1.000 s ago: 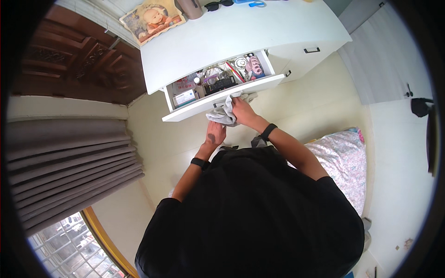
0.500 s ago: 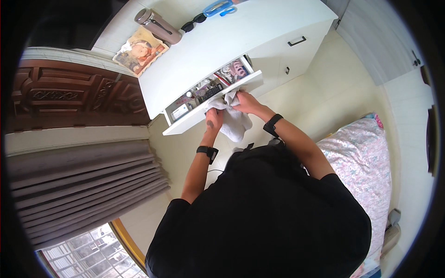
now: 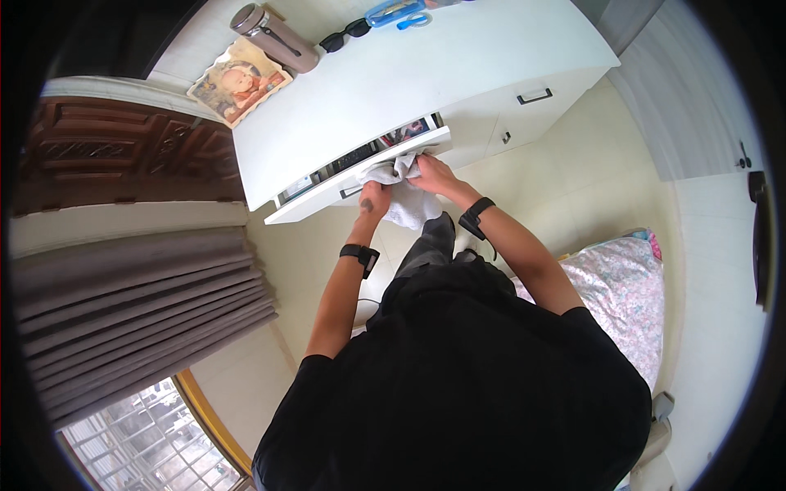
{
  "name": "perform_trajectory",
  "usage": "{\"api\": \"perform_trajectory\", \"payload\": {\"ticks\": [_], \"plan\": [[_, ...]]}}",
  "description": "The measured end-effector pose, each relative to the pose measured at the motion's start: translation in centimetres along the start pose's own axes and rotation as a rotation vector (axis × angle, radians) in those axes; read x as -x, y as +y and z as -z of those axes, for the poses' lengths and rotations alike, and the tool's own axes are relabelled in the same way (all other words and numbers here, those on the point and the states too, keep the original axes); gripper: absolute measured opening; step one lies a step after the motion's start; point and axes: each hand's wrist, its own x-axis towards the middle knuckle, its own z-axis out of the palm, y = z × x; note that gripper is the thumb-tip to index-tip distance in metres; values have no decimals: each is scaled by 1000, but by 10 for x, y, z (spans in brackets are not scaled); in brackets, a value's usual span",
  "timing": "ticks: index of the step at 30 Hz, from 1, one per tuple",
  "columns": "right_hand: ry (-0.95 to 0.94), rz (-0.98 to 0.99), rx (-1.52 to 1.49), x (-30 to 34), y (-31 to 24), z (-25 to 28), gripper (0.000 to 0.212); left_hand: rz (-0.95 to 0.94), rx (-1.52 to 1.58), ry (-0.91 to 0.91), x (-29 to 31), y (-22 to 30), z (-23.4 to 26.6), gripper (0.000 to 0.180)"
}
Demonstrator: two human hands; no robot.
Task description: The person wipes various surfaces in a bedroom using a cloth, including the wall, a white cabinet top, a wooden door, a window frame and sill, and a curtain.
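Observation:
A white-grey cloth [image 3: 412,206] hangs bunched between my two hands, against the front of a partly pulled-out white drawer [image 3: 304,207]. My left hand [image 3: 375,201] closes on the cloth's left side, just right of the drawer's dark handle [image 3: 350,192]. Gripping the upper right part of the cloth, my right hand [image 3: 435,177] is close to the drawer's right end. Through the narrow gap a black item [image 3: 354,157] and other small things show; most of the contents are hidden under the cabinet top.
On the white cabinet [image 3: 360,90] stand a photo print [image 3: 239,84], a thermos bottle [image 3: 274,37], sunglasses [image 3: 344,36] and a blue case [image 3: 395,11]. A floral-covered bed [image 3: 614,286] is at the right. Grey curtains [image 3: 139,303] hang at the left.
The drawer has slid inward, narrowing its opening. Both hands have moved with it, still holding the cloth. My foot and legs now show below the cloth.

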Motion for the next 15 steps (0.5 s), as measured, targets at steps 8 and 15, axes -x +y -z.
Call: {"api": "perform_trajectory", "payload": {"ticks": [8, 15], "plan": [[-69, 57, 124, -18, 14, 13, 59, -70, 137, -170, -19, 11, 12, 29], [-217, 51, 276, -70, -2, 31, 64, -93, 136, -224, -69, -31, 9, 29]]}}
